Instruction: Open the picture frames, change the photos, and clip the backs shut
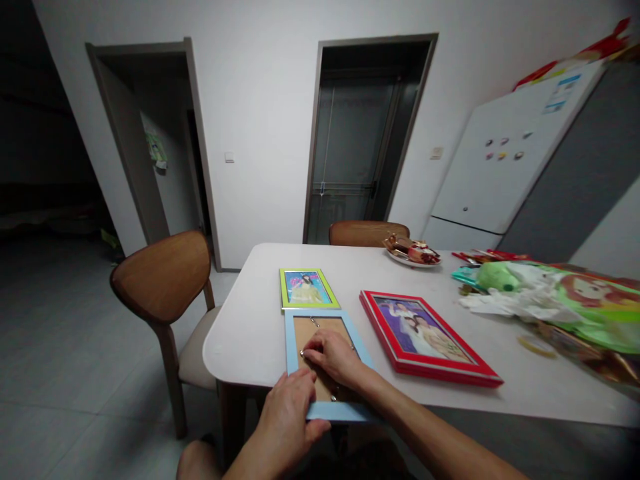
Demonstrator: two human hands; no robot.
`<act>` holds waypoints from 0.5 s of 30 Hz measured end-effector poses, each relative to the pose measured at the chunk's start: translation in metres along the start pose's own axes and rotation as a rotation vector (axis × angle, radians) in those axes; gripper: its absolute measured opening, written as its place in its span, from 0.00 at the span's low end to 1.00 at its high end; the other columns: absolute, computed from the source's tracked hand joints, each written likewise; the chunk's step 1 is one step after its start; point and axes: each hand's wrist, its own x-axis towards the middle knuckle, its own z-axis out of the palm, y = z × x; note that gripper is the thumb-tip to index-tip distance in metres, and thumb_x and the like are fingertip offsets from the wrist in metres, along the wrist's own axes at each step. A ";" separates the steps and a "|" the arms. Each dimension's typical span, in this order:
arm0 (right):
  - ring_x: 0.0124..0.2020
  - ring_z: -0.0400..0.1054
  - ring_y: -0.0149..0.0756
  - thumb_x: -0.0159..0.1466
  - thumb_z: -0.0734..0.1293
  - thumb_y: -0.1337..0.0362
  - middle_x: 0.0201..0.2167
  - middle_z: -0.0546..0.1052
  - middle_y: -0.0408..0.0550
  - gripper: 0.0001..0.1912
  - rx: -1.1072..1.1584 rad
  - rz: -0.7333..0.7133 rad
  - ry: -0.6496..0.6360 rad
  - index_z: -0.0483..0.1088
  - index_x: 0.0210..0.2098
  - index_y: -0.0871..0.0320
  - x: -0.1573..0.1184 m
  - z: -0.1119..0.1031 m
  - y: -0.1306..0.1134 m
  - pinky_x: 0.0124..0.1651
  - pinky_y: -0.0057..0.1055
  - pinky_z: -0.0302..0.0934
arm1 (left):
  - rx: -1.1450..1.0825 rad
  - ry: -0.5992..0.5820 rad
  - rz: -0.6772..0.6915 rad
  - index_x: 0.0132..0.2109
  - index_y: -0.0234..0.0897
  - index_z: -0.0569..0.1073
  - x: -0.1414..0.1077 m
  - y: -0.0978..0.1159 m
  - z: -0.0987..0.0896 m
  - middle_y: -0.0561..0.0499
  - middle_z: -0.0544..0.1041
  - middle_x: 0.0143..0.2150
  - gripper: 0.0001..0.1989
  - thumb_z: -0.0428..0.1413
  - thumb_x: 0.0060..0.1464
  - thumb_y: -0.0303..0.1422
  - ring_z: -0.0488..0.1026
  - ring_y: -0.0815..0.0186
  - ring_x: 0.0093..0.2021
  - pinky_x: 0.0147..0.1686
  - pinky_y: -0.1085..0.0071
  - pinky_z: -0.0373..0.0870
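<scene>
A light blue frame (293,333) lies back side up at the table's near edge, its brown backing board (325,327) and small metal clips showing. My left hand (293,407) grips the frame's lower left corner, thumb below and fingers on top. The fingers of my right hand (333,357) are pinched together at a metal clip on the left side of the backing. Touching the blue frame's far edge is a green frame (309,289) with a picture of a person in a dress. To the right lies a red frame (425,333) with a group picture, apparently stacked on another.
The white table (240,320) also holds a plate of items (413,253) at the back and plastic bags (545,293) with crumpled wrapping at the right. Wooden chairs stand at the left (165,280) and behind (367,233). A fridge (505,153) is at the back right.
</scene>
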 end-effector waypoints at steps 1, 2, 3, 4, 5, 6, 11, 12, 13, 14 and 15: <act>0.28 0.65 0.31 0.53 0.60 0.65 0.25 0.75 0.46 0.10 -0.010 0.001 0.003 0.74 0.25 0.59 -0.001 0.000 -0.004 0.32 0.24 0.53 | 0.001 0.002 0.003 0.51 0.33 0.62 0.000 0.000 0.000 0.44 0.69 0.49 0.29 0.59 0.39 0.33 0.61 0.59 0.51 0.54 0.62 0.53; 0.29 0.65 0.31 0.53 0.60 0.65 0.25 0.75 0.47 0.10 -0.026 0.012 0.009 0.74 0.25 0.59 -0.001 0.001 -0.007 0.33 0.24 0.53 | -0.001 0.004 0.006 0.51 0.33 0.62 0.000 0.000 0.000 0.44 0.69 0.48 0.29 0.59 0.39 0.33 0.62 0.59 0.51 0.53 0.62 0.54; 0.29 0.65 0.31 0.53 0.60 0.66 0.25 0.75 0.47 0.10 -0.039 0.022 0.008 0.74 0.25 0.58 0.000 0.001 -0.009 0.33 0.24 0.53 | -0.003 0.008 0.009 0.51 0.34 0.62 0.000 0.000 0.000 0.45 0.69 0.48 0.29 0.59 0.39 0.32 0.62 0.59 0.50 0.53 0.62 0.55; 0.29 0.65 0.32 0.53 0.61 0.66 0.25 0.75 0.47 0.10 -0.046 0.023 0.001 0.74 0.25 0.58 0.001 0.001 -0.011 0.33 0.24 0.53 | -0.007 0.013 0.012 0.51 0.35 0.62 0.000 -0.001 0.000 0.45 0.69 0.47 0.28 0.58 0.40 0.32 0.63 0.59 0.49 0.52 0.62 0.55; 0.30 0.65 0.32 0.53 0.61 0.66 0.26 0.75 0.47 0.09 -0.051 0.014 -0.006 0.74 0.25 0.58 0.002 0.001 -0.012 0.33 0.24 0.53 | -0.010 0.019 0.014 0.50 0.36 0.62 0.000 -0.001 0.000 0.46 0.70 0.47 0.27 0.58 0.40 0.32 0.63 0.60 0.49 0.51 0.62 0.56; 0.30 0.65 0.31 0.53 0.61 0.66 0.26 0.75 0.46 0.09 -0.059 -0.001 -0.010 0.74 0.25 0.57 0.002 0.001 -0.012 0.34 0.24 0.53 | -0.014 0.023 0.017 0.50 0.37 0.63 0.000 -0.001 0.000 0.47 0.70 0.46 0.27 0.58 0.40 0.32 0.64 0.60 0.47 0.50 0.62 0.58; 0.31 0.64 0.31 0.54 0.62 0.65 0.25 0.74 0.44 0.08 -0.106 -0.091 -0.040 0.74 0.24 0.56 0.000 0.000 -0.012 0.37 0.25 0.52 | -0.024 0.037 0.031 0.48 0.37 0.65 0.000 -0.002 -0.001 0.48 0.71 0.43 0.25 0.59 0.39 0.32 0.65 0.60 0.44 0.47 0.64 0.61; 0.31 0.64 0.31 0.54 0.62 0.65 0.24 0.74 0.44 0.08 -0.106 -0.096 -0.047 0.74 0.24 0.56 0.000 0.000 -0.011 0.37 0.25 0.52 | -0.022 0.037 0.029 0.48 0.37 0.64 0.000 -0.002 0.000 0.48 0.71 0.44 0.26 0.59 0.39 0.32 0.65 0.60 0.44 0.47 0.64 0.60; 0.31 0.64 0.31 0.54 0.62 0.65 0.25 0.74 0.44 0.09 -0.103 -0.096 -0.050 0.74 0.24 0.56 0.000 0.000 -0.011 0.37 0.25 0.52 | -0.020 0.033 0.027 0.48 0.37 0.64 0.000 -0.002 0.000 0.47 0.71 0.44 0.26 0.59 0.39 0.32 0.65 0.59 0.45 0.48 0.64 0.60; 0.31 0.64 0.31 0.54 0.62 0.65 0.25 0.74 0.44 0.09 -0.097 -0.091 -0.048 0.74 0.25 0.56 -0.001 0.000 -0.011 0.37 0.25 0.52 | -0.016 0.030 0.025 0.49 0.37 0.64 0.000 -0.002 0.000 0.47 0.70 0.45 0.26 0.59 0.39 0.32 0.65 0.59 0.46 0.49 0.63 0.59; 0.31 0.64 0.31 0.54 0.62 0.65 0.25 0.74 0.44 0.09 -0.091 -0.085 -0.047 0.74 0.25 0.56 -0.001 0.000 -0.011 0.37 0.25 0.52 | -0.012 0.027 0.024 0.49 0.37 0.64 0.000 -0.002 0.001 0.47 0.70 0.45 0.26 0.59 0.39 0.31 0.64 0.59 0.47 0.49 0.63 0.58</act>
